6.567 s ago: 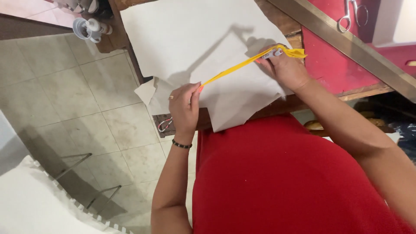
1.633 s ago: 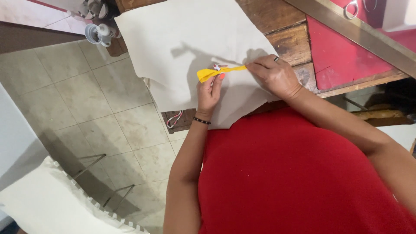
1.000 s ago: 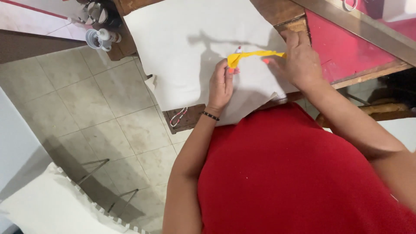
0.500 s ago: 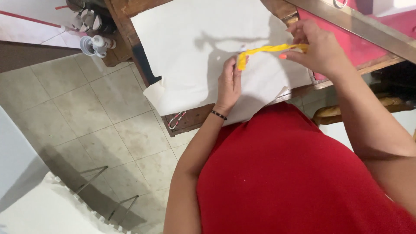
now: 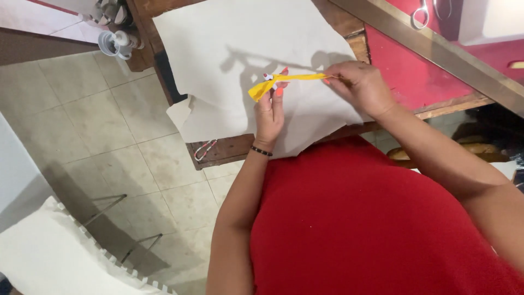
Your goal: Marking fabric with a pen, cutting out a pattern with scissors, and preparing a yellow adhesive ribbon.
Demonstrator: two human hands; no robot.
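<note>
Red top, black bead bracelet [image 5: 261, 151], orange-painted nails.

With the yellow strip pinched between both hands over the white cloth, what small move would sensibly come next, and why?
Probably lowering the yellow strip flat onto the white cloth. The left hand and right hand each pinch an end, the strip is stretched nearly straight just above the cloth, and its left end curls loose.

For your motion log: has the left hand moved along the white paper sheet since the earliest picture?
Yes. The left hand moved from the white paper sheet's near edge inward, toward its middle.

Left hand [image 5: 270, 109] and right hand [image 5: 360, 87] raised, fingers pinched.
</note>
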